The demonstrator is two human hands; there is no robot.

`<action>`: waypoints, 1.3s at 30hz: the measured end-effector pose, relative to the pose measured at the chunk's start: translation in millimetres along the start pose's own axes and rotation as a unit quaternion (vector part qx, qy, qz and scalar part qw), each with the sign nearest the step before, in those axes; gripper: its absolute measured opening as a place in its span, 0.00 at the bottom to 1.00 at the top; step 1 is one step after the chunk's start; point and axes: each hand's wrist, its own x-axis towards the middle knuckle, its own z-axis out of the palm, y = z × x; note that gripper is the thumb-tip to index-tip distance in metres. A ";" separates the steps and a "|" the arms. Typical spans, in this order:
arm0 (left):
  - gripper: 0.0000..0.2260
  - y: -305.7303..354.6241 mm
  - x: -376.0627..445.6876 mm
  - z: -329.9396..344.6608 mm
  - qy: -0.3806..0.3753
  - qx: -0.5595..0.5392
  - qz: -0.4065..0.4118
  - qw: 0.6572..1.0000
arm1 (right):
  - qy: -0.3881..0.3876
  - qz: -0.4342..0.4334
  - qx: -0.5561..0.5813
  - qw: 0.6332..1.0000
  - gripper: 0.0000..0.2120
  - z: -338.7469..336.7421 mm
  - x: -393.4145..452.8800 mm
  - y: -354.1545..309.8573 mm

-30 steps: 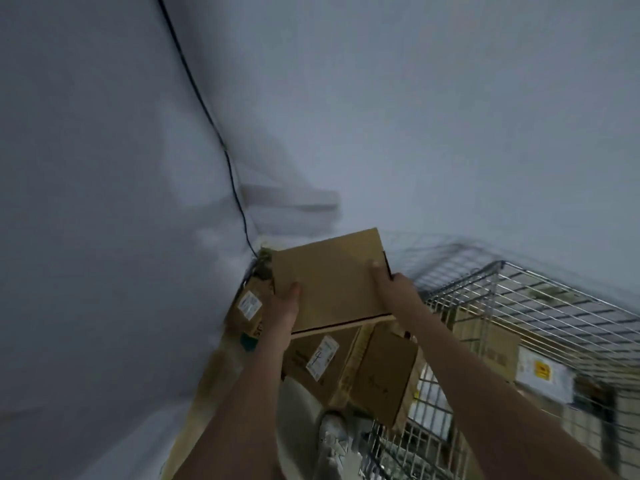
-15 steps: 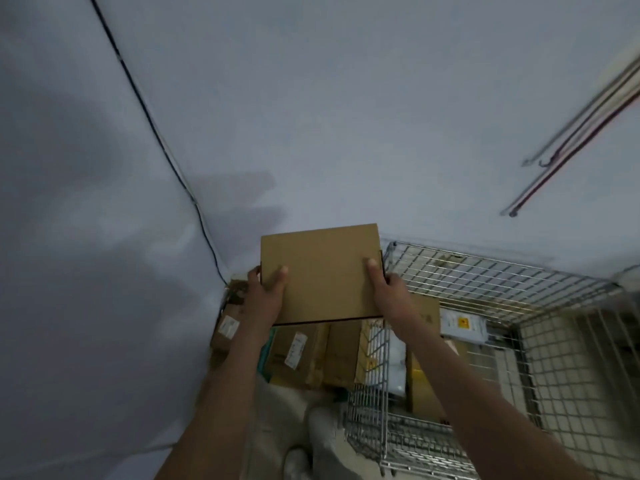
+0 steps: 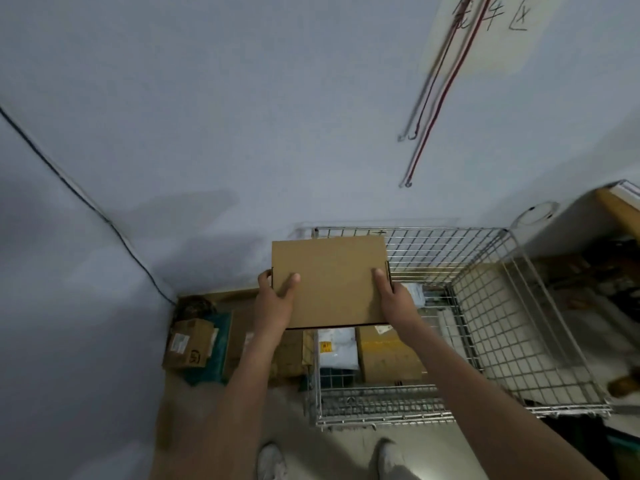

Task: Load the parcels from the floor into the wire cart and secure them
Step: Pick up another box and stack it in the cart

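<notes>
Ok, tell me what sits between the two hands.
In the head view, a flat brown box spans the gap: the left hand grips its left edge, the right hand its right edge, above the wire cart.

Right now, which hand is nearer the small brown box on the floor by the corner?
Left. The left hand is just right of that floor box; the right hand is farther right.

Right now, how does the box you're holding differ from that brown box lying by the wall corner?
The held box is up in the air over the cart, gripped by the left hand and right hand; the corner box lies on the floor outside it. The held box shows a plain, unmarked face; the corner box carries a white label and a printed mark. Both are brown cardboard.
</notes>
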 end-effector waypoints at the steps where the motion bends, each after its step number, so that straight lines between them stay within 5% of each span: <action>1: 0.35 3.2 -2.3 15.8 0.000 0.011 0.002 1.000 | -0.002 0.001 0.002 1.000 0.35 -15.5 5.1 5.7; 9: 0.47 15.5 -12.5 167.0 -0.002 0.022 -0.016 1.000 | -0.027 -0.014 -0.014 0.999 0.29 -144.6 71.7 64.5; 12: 0.51 19.6 -11.5 203.1 0.004 0.043 -0.036 0.998 | -0.030 -0.025 -0.007 0.999 0.35 -179.9 93.4 74.0; 18: 0.32 30.5 -2.0 245.4 -0.023 0.056 -0.055 0.997 | -0.042 -0.002 -0.009 0.999 0.26 -219.0 129.0 87.2; 21: 0.26 28.1 9.6 263.2 -0.047 0.043 -0.080 0.995 | -0.021 0.017 -0.001 1.000 0.29 -234.3 144.8 97.1; 25: 0.25 25.4 23.2 286.4 -0.086 0.016 -0.097 0.991 | 0.009 0.057 0.004 0.998 0.36 -246.7 161.6 113.9; 30: 0.27 -8.6 47.6 323.9 -0.139 0.003 -0.120 0.983 | 0.034 0.108 -0.007 0.994 0.31 -246.3 189.7 158.1; 39: 0.22 -137.3 75.3 396.3 -0.115 0.082 -0.158 0.977 | 0.011 0.187 -0.020 0.982 0.30 -194.2 257.6 281.8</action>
